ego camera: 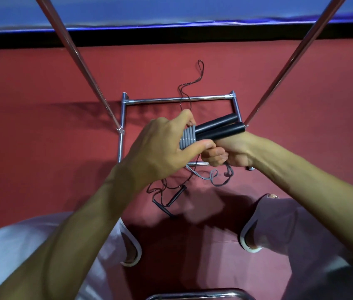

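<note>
Knees [275, 215] apart, bundling a skipping rope.
Left grip [162, 146] pins coils [187, 138] on handles [221, 126]; right grip [231, 150] clasps the tail [220, 184] for tension.

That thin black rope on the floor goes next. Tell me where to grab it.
Pinch the slim black handle from above, across its width. It is rigid and lies flat on the red cloth, while the thin cord loops loosely.

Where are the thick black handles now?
Head view, centre, over the metal frame: the right hand grips the black handles, the left hand holds their grey coils.
</note>
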Motion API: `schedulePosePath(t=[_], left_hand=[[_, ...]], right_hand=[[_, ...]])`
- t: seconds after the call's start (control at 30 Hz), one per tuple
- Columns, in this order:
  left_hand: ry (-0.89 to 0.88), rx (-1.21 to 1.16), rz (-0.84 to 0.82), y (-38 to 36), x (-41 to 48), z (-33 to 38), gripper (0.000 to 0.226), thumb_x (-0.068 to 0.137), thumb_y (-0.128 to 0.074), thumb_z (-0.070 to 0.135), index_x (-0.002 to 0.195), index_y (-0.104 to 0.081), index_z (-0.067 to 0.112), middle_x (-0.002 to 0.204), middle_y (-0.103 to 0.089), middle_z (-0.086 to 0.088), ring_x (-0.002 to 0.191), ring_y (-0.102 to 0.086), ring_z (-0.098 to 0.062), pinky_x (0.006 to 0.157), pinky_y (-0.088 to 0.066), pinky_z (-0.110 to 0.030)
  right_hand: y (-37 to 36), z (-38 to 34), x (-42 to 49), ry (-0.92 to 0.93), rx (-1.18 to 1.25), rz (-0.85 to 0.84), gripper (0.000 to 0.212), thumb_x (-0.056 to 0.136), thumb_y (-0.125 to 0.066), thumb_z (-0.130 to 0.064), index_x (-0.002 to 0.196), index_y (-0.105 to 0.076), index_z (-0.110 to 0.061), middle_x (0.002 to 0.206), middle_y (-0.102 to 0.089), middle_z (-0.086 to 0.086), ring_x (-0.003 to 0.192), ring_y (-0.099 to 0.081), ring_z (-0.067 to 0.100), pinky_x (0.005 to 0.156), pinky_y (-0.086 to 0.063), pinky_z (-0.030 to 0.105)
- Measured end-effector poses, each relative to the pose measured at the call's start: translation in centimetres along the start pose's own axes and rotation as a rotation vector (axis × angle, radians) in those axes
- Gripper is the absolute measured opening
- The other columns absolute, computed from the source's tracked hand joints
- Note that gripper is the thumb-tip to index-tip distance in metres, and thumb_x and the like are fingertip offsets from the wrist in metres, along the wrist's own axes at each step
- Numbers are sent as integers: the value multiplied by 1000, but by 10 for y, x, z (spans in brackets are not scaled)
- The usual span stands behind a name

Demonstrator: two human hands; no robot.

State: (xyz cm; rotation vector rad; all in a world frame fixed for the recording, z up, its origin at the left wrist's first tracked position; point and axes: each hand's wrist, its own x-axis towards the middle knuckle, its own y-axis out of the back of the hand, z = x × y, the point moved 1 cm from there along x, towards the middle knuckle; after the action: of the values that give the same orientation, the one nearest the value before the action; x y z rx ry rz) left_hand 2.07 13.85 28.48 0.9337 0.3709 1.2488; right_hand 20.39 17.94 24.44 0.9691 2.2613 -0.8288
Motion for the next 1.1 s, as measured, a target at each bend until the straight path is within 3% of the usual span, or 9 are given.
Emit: schedulePosePath(t=[0.2,0.33,0.43,0.6,0.67,0.73,0.87,1.0,1.1], left_hand=[[-6,-31,114,-3,3,-1,45,86,-69,57,89,-55,14,54,-49,2,50,-46,-24,51,-39,-35],[86,-90,236,3,12,-11,42,88,-70,52,84,-56,13,59,-52,-1,55,-49,-24,54,-40,-36],[201,-93,334,6,17,-25,43,89,-68,51,77,-56,11,60,-52,1,56,-47,-16,56,-36,-31],[299,-138,399,-3,15,-31,49,92,-65,51,71,-53,8,57,-44,2,54,-39,-15,56,-31,-28],[327,-128,425,-3,15,-35,48,91,-64,53,73,-58,10,57,-48,2,55,-42,-15,57,-34,-30],[330,-148,437,-1,16,-35,44,91,-64,54,77,-67,13,60,-57,2,57,-49,-15,60,-39,-33],[288,-153,401,-2,17,-30,39,92,-64,53,81,-71,16,56,-53,6,53,-47,-10,57,-38,-32],[298,-100,386,-2,16,-32,45,93,-65,52,72,-64,12,50,-39,6,48,-39,-11,53,-30,-30],[342,-119,405,0,17,-37,49,93,-65,51,68,-61,9,49,-36,5,48,-36,-13,54,-30,-30]], right_hand=[[-13,-15,-4,14,-78,139,35,96,-25,-5,69,-42,-18,53,-33,-4,46,-23,6,44,-16,17],[-15,-17,-6,62,-113,260,36,104,-45,-32,71,-49,-17,59,-44,1,48,-35,11,45,-28,21],[-7,-11,-10,357,-169,376,24,94,-72,-24,77,-57,-15,65,-54,4,51,-46,14,50,-38,24],[3,-7,-20,874,-815,769,22,78,-89,-15,77,-71,-28,64,-66,-12,50,-53,6,55,-42,19],[0,-13,-26,809,-571,636,4,85,-83,-13,86,-79,-12,65,-72,-2,50,-61,12,51,-48,20],[-2,-19,-31,569,-242,416,16,91,-73,-15,92,-78,0,68,-72,9,52,-64,19,48,-50,21],[2,-26,-40,93,166,84,23,87,-61,-26,80,-74,-8,57,-58,-1,39,-51,8,38,-43,16],[6,-23,-35,108,77,98,20,97,-54,-25,95,-56,-5,49,-36,-3,36,-24,4,35,-14,17],[8,-21,-30,376,-165,324,19,94,-69,-18,102,-55,-8,53,-38,2,45,-27,13,40,-18,20]])
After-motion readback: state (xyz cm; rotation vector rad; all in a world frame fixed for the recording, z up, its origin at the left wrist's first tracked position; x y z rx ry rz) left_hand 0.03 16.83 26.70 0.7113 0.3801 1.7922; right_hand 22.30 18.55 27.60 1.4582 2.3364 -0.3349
